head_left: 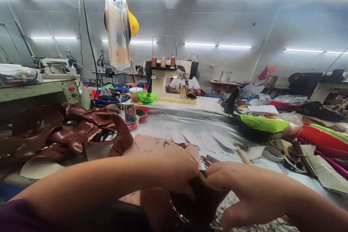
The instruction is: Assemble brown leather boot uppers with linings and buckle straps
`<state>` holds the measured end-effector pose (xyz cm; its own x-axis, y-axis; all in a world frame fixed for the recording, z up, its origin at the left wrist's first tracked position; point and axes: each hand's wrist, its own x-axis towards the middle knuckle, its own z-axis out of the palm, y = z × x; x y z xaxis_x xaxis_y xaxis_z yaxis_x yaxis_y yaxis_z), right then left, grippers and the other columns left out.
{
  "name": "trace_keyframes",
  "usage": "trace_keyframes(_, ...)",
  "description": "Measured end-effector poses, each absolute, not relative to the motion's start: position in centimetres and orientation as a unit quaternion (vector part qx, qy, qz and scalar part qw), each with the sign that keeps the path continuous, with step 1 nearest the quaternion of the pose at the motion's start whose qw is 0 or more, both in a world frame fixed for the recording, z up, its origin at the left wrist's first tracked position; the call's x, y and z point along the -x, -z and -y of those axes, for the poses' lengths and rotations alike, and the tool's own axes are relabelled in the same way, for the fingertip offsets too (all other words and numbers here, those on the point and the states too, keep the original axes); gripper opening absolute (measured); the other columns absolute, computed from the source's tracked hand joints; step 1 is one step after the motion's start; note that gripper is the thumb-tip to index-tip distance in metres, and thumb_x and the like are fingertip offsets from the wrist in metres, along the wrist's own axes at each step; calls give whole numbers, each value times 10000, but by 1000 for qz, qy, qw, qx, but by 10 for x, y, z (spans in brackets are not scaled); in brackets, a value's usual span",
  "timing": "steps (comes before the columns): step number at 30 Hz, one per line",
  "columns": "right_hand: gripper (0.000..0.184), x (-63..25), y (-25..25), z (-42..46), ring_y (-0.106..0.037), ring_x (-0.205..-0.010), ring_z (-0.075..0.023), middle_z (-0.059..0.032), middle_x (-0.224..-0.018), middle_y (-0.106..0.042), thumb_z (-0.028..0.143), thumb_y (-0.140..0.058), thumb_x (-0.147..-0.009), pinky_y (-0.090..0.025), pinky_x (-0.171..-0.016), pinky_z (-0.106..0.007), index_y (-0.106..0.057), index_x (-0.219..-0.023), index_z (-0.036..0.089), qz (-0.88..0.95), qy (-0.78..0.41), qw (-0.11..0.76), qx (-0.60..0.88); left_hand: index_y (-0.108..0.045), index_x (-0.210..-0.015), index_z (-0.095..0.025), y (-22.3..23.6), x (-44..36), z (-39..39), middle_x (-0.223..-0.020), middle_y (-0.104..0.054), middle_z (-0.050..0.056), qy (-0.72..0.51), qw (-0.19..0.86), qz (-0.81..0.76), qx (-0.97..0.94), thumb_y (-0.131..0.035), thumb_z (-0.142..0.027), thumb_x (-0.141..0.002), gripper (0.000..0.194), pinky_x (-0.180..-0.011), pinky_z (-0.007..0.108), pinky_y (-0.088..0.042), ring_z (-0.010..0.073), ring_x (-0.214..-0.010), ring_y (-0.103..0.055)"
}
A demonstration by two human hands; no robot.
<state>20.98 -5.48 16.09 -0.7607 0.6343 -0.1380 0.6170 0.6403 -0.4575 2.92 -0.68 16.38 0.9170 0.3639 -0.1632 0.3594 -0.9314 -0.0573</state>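
A dark brown leather boot upper (198,203) is between my two hands at the lower middle of the view, with a pale lining edge along its top and a shiny gold-coloured line down its side. My left hand (176,166) grips its upper edge, fingers curled over. Just to the right, my right hand (233,179) pinches the same edge, its thumb lower down. The fingertips of both are partly hidden. Under and behind them lies a pinkish board (152,143). Beyond the fingers lie a small dark brown strip piece (209,160) and several white cut pieces (208,141).
Brown leather uppers (81,130) are heaped at left. A phone (131,114) stands beside a red tray (143,113). Behind are a sewing machine (168,76) and a seated person (175,85). At right sit a green basket (263,124), tape rolls (273,153) and a red bin (312,137).
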Motion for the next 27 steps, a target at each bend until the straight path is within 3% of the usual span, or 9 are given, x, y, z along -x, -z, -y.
trace_keyframes(4,153,-209,-162,58,-473,-662,-114,24,-696,-521,34,-534,-699,-353,-631,-197,-570,-686,183,905,-230,45,356,-663,-729,-213,-169,-22,5,-650,-631,-21,-85,-98,209,969,-681,-415,-663,213,-448,219,-334,138,-554,-553)
trace_keyframes(8,176,-213,-164,56,-468,-677,-120,24,-708,-513,12,-526,-662,-357,-632,-201,-542,-704,182,907,-263,8,330,-651,-946,-279,-175,-11,0,-785,-674,-51,-72,-202,180,960,-700,-300,-684,267,-560,199,-392,133,-678,-592)
trace_keyframes(13,170,-207,-158,55,-427,-590,-97,50,-662,-480,86,-626,-595,-317,-528,-190,-501,-661,181,900,-262,-14,347,-655,-919,-260,-168,-11,7,-797,-677,-22,-25,-146,139,979,-657,-264,-731,188,-614,218,-412,154,-723,-607)
trace_keyframes(17,110,-200,-148,61,-462,-614,-95,40,-655,-509,92,-542,-699,-351,-600,-184,-513,-631,172,882,-277,51,378,-651,-835,-222,-162,-7,10,-795,-671,-20,-22,-143,126,981,-649,-278,-745,106,-563,208,-384,138,-699,-600)
trace_keyframes(21,155,-200,-148,61,-487,-648,-107,22,-717,-560,51,-504,-681,-371,-624,-182,-578,-748,170,877,-318,35,358,-627,-728,-188,-158,1,7,-712,-665,-1,-48,-121,145,981,-611,-359,-773,177,-505,221,-349,136,-615,-579)
trace_keyframes(25,241,-200,-150,54,-428,-585,-86,59,-666,-499,59,-559,-599,-338,-532,-162,-582,-808,176,871,-357,8,339,-623,-816,-223,-155,-4,13,-713,-669,-12,-47,-84,162,982,-585,-335,-785,122,-475,233,-330,147,-594,-586)
trace_keyframes(27,137,-199,-148,51,-393,-550,-77,73,-605,-451,114,-598,-599,-302,-483,-157,-561,-718,172,850,-371,18,372,-620,-755,-212,-153,-10,20,-667,-654,-16,-39,-52,174,983,-587,-285,-769,81,-454,238,-313,144,-562,-577)
